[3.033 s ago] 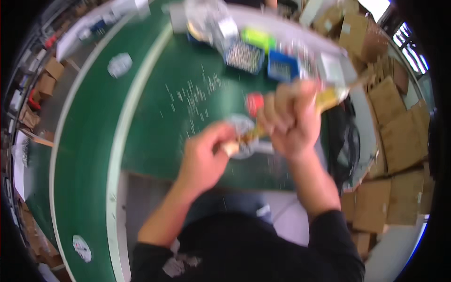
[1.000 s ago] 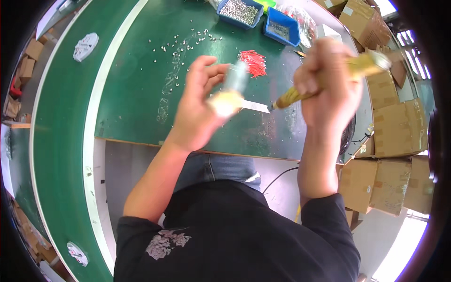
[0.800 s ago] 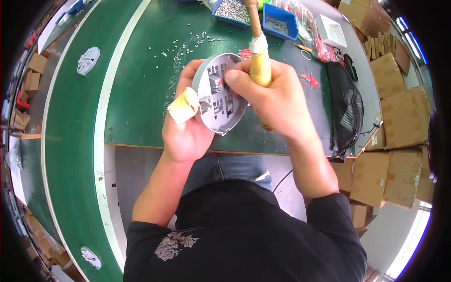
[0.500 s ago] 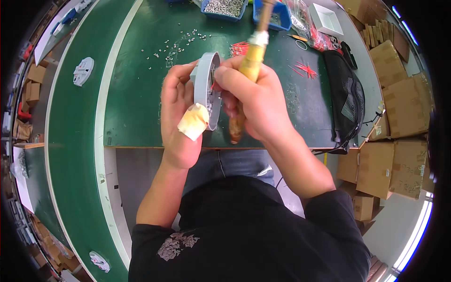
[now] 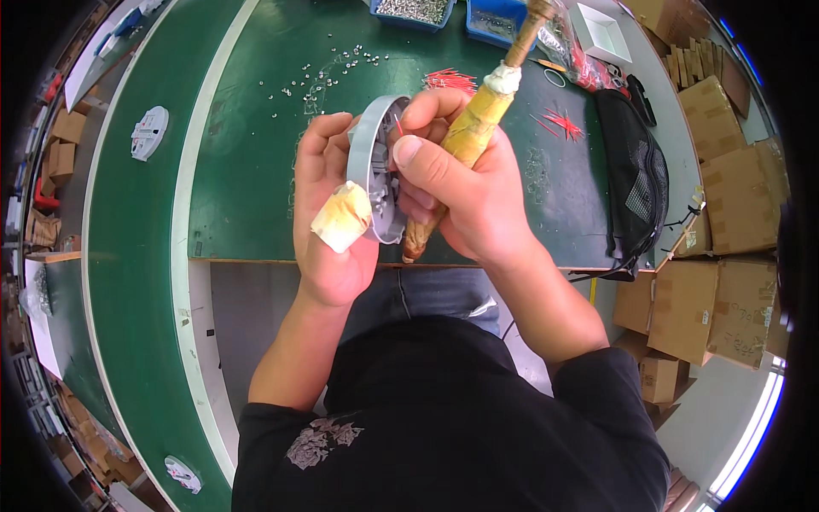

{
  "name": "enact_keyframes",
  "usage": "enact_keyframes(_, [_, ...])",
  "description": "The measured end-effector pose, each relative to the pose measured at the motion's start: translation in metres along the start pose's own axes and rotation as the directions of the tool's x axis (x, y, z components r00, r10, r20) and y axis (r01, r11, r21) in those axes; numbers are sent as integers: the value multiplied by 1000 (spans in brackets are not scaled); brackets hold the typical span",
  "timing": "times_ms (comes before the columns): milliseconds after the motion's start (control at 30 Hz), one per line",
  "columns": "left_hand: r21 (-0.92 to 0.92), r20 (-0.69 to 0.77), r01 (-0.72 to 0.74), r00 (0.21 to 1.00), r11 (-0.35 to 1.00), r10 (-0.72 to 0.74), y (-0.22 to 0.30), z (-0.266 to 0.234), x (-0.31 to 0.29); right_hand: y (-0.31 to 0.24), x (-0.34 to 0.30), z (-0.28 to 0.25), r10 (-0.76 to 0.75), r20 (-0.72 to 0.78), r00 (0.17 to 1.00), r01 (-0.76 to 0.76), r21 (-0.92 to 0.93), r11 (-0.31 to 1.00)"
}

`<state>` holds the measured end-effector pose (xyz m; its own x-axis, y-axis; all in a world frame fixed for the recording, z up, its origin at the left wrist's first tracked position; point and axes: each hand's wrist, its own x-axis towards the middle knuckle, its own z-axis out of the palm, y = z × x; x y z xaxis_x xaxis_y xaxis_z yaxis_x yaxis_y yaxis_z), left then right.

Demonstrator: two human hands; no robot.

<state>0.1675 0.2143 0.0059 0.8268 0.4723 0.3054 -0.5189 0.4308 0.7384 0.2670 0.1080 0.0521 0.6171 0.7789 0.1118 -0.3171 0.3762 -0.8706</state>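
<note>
My left hand point(image 5: 328, 247) is closed round a round grey plastic housing point(image 5: 373, 154), tilted so its open inner side faces right. Yellowish tape wraps the left thumb. Inside the housing are dark grey parts, too small to make out. My right hand point(image 5: 469, 188) grips a rod-shaped tool with a yellow tape-wrapped handle point(image 5: 472, 128), its brown lower end pointing down beside the housing. Between the right thumb and forefinger, at the housing's opening, a short red wire point(image 5: 398, 125) shows. How firmly those fingertips pinch it is partly hidden.
Loose small metal nuts point(image 5: 320, 85) and red wires point(image 5: 563, 125) lie on the green table point(image 5: 247, 188). Blue bins point(image 5: 414, 13) stand at the back. A black mesh bag point(image 5: 631, 179) lies at the right, near cardboard boxes point(image 5: 682, 299). White plastic parts point(image 5: 149, 132) rest at the left.
The housing has turned so more of its inside shows. The taped tool now leans further, its upper end to the right and its lower end to the left.
</note>
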Motion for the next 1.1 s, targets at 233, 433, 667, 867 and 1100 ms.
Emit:
enact_keyframes(233, [-74, -105, -20, 994, 997, 13, 5, 7, -5, -9, -11, 17, -44, -124, 991, -19, -467, 884])
enact_keyframes(433, [-9, -94, -58, 994, 998, 57, 2, 4, -4, -4, -10, 12, -190, -17, 982, 112, -757, 644])
enact_keyframes(667, [19, -186, -77, 979, 997, 79, 6, 12, 8, -12, 2, 12, -229, 4, 973, 142, -794, 591])
enact_keyframes(867, [165, -136, -102, 983, 981, 126, -11, 3, -4, -13, -4, -1, -254, 115, 960, 222, -865, 450])
enact_keyframes(1100, [462, 115, -266, 964, 846, 241, 6, -7, -1, -31, -7, 12, -90, -48, 995, 23, -752, 659])
